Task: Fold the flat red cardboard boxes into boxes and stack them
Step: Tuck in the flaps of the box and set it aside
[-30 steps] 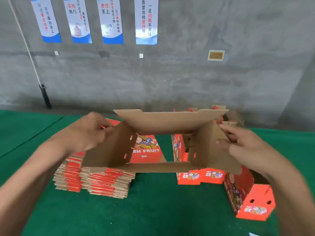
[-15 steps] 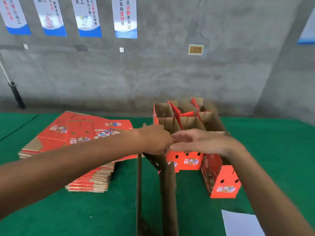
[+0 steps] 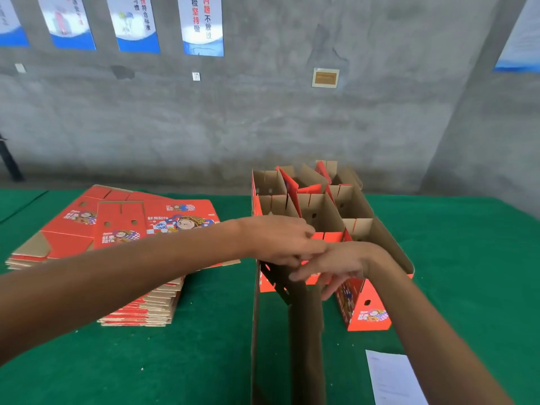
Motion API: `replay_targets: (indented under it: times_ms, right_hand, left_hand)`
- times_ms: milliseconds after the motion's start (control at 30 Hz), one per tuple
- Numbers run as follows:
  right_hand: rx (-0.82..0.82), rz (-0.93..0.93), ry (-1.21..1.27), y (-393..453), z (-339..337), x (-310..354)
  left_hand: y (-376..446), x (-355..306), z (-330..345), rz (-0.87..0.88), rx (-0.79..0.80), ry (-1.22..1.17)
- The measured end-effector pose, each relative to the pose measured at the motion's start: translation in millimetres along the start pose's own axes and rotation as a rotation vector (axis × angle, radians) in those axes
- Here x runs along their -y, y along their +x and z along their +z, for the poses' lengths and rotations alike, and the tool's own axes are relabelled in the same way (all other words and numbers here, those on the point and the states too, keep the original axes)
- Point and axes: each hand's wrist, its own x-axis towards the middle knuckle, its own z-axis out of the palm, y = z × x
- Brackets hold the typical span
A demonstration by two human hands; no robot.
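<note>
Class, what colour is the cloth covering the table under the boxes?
Green, seen clearly in the head view: the table cloth is plain dark green.

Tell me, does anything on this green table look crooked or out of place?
Yes, mildly. The top flat red sheets lie skewed and overhang the stack of flats beneath. The folded boxes at the back stand at uneven angles, not squared up. A white paper lies loose near the right arm.
</note>
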Motion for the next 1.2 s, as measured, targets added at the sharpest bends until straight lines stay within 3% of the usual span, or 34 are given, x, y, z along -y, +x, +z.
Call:
replay_targets:
  times_ms: [167, 267, 300, 367, 433, 533, 600, 700, 867, 933, 1033, 1100, 1167, 1200]
  right_hand:
    - [0.012, 0.073, -0.08, 19, 14, -15]
    - [-0.005, 0.131, -0.045, 26, 17, -29]
    - [-0.024, 0.149, -0.018, 28, 17, -35]
    - [-0.093, 0.176, 0.05, 32, 17, -46]
    - [-0.208, 0.197, 0.118, 38, 19, -54]
    - [-0.246, 0.248, 0.274, 41, 23, -64]
    - [-0.218, 0.267, 0.297, 40, 28, -73]
    - [-0.212, 0.234, 0.332, 41, 37, -90]
    - [-0.183, 0.166, 0.337, 42, 43, -96]
    - [-0.162, 0.147, 0.308, 37, 42, -99]
    - [-0.122, 0.143, 0.267, 25, 40, -112]
    - [-0.091, 0.146, 0.246, 22, 46, -122]
    - [-0.102, 0.168, 0.258, 23, 54, -132]
    - [-0.104, 0.173, 0.27, 24, 57, -137]
  left_hand:
    - [0, -13, -7, -0.08, 0.008, -0.038]
    - [-11, -14, -23, -0.239, -0.26, -0.129]
    - [-21, -17, -28, -0.34, -0.384, -0.249]
    - [-49, -32, -22, -0.533, -0.545, -0.71]
    - [-77, -50, 6, -0.667, -0.437, -1.043]
    - [-97, -73, 53, -0.691, -0.057, -1.083]
    - [-94, -74, 72, -0.769, -0.074, -1.161]
    - [-88, -68, 84, -0.943, -0.015, -1.005]
    - [-90, -47, 91, -1.012, 0.179, -0.86]
    - [-95, -33, 91, -1.096, 0.229, -0.681]
    - [-110, 2, 97, -1.266, 0.173, -0.416]
    - [-114, 18, 110, -1.357, 0.072, -0.49]
    - [-117, 18, 126, -1.349, 0.065, -0.431]
    - [-119, 16, 136, -1.296, 0.065, -0.275]
